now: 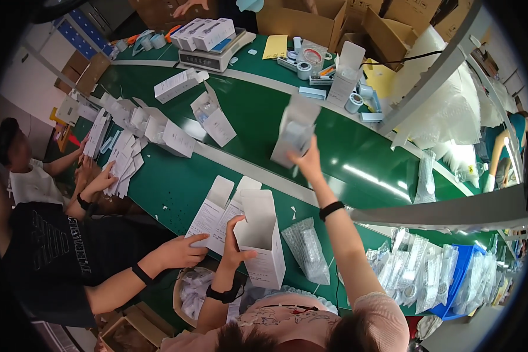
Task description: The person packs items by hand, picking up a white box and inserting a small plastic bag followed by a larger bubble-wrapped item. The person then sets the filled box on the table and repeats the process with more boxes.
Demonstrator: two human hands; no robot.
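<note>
My left hand (234, 245) is closed on the side of a white carton (266, 264) with its flap up, near the table's front edge; the inside that shows looks bare. With my arm stretched out over the green belt, my right hand (306, 159) grips another open white carton (295, 132), slightly blurred, with something pale inside. Left of my left hand, more open white cartons (208, 218) lie close together, and a co-worker's hand (182, 252) reaches to them. Just right of the left-hand carton lies a bubble-wrapped packet (307, 249).
Several open cartons (214, 120) stand on the belt to the left. A scale (208, 58) bears closed boxes at the far side. Tape rolls (311, 57) lie at the back. A metal rail (452, 208) crosses at right, above wrapped packets and a blue bin (456, 281).
</note>
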